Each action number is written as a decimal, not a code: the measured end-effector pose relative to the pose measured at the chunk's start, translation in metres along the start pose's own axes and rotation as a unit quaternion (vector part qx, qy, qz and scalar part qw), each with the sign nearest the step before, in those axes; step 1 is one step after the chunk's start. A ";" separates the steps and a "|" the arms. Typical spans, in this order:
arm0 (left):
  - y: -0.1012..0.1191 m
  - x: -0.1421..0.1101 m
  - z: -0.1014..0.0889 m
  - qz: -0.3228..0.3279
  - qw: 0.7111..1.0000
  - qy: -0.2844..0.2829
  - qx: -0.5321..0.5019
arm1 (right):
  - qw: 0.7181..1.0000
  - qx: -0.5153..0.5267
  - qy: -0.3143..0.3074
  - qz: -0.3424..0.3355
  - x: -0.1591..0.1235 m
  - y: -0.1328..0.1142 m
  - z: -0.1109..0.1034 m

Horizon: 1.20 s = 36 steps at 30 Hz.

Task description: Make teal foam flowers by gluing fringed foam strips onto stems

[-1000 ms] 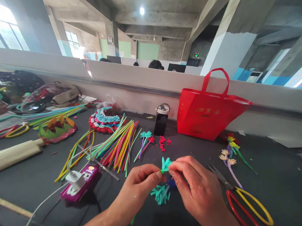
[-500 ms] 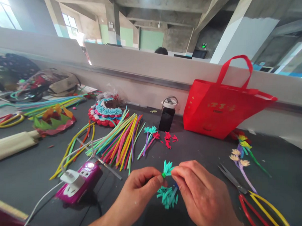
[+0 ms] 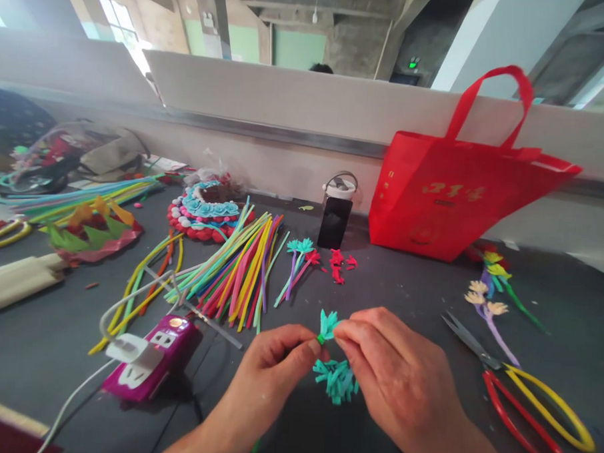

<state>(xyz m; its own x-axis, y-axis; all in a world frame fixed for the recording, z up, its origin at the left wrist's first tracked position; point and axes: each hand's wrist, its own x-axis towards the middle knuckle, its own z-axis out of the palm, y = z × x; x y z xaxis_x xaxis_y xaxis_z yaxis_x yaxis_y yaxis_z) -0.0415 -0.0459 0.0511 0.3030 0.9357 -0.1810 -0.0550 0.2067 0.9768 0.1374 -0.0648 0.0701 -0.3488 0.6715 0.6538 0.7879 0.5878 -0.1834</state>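
Observation:
Between my hands is a small teal pipe-cleaner flower (image 3: 329, 324) with a green base, its petals pointing up. My left hand (image 3: 281, 362) pinches it at the green base with thumb and forefinger. The fingertips of my right hand (image 3: 396, 364) are closed against the right side of the petals; whether they grip a separate petal is hidden. Just below lies a pile of short teal pipe-cleaner pieces (image 3: 336, 381), partly behind my right hand. To the right, scissors (image 3: 496, 362) with one red and one yellow handle rest with blades slightly apart.
Loose pipe cleaners (image 3: 245, 271) lie left of centre, near finished flowers (image 3: 301, 250) and red pieces (image 3: 337, 258). A purple power strip (image 3: 159, 357) with a white plug sits at left. Behind stand a phone (image 3: 335, 222), a bottle (image 3: 341, 185) and a red bag (image 3: 433, 192). More flowers (image 3: 486, 298) lie right.
The view has tilted down and shifted slightly. Both hands keep nearly the same pose around the teal flower; the right fingertips remain at its petals.

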 end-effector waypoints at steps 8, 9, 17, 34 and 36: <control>-0.001 -0.003 0.002 -0.008 1.000 -0.001 -0.019 | 1.000 -0.006 0.003 0.004 0.001 -0.002 -0.001; 0.000 -0.004 0.002 -0.013 1.000 -0.003 -0.019 | 1.000 -0.004 0.006 0.006 0.001 -0.003 -0.001; -0.003 0.001 -0.001 -0.067 0.990 -0.048 -0.114 | 1.000 0.011 -0.004 0.018 0.000 0.003 -0.006; -0.015 0.013 -0.009 -0.097 0.964 -0.125 -0.214 | 0.997 0.034 -0.025 0.067 -0.001 0.013 -0.003; -0.015 0.012 -0.007 -0.091 0.973 -0.111 -0.179 | 0.996 0.038 -0.024 0.071 -0.001 0.012 -0.002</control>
<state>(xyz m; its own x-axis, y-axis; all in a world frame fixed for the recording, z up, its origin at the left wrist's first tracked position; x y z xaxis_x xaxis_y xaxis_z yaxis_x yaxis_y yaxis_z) -0.0438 -0.0361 0.0337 0.5347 0.7979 -0.2784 -0.2983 0.4864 0.8212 0.1482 -0.0589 0.0688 -0.2628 0.7697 0.5817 0.7909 0.5172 -0.3271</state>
